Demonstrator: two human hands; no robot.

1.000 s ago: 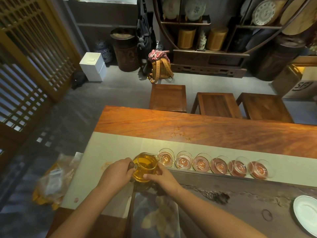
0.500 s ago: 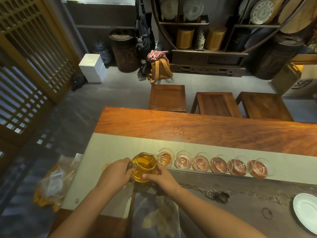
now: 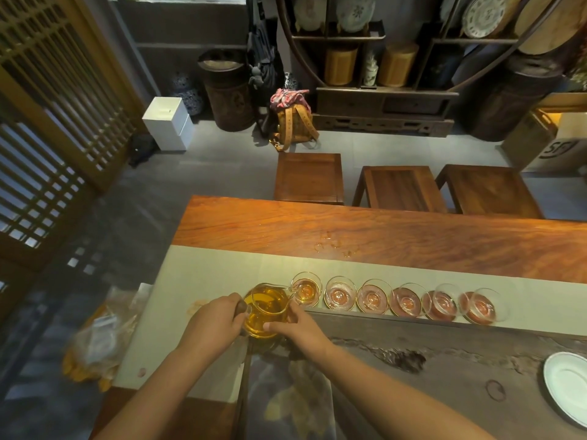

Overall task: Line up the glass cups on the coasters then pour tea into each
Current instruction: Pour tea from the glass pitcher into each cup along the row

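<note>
Several glass cups stand in a row on reddish coasters along the pale table runner [image 3: 222,268]. The leftmost cup [image 3: 306,289] holds amber tea; the cup beside it [image 3: 340,293] and the rightmost cup [image 3: 479,306] look empty. A glass pitcher [image 3: 265,308] full of amber tea tilts with its spout over the leftmost cup. My left hand [image 3: 212,325] grips the pitcher's handle. My right hand [image 3: 301,328] steadies the pitcher's body from the right.
A dark tea tray [image 3: 444,341] lies in front of the cups, with a white plate [image 3: 568,382] at its right end. A few water drops [image 3: 330,244] sit on the wooden table. Three wooden stools [image 3: 308,177] stand beyond it. A plastic bag [image 3: 95,341] lies at the left.
The pitcher has tipped toward the leftmost cup, and tea now shows in that cup. Both hands have kept their hold.
</note>
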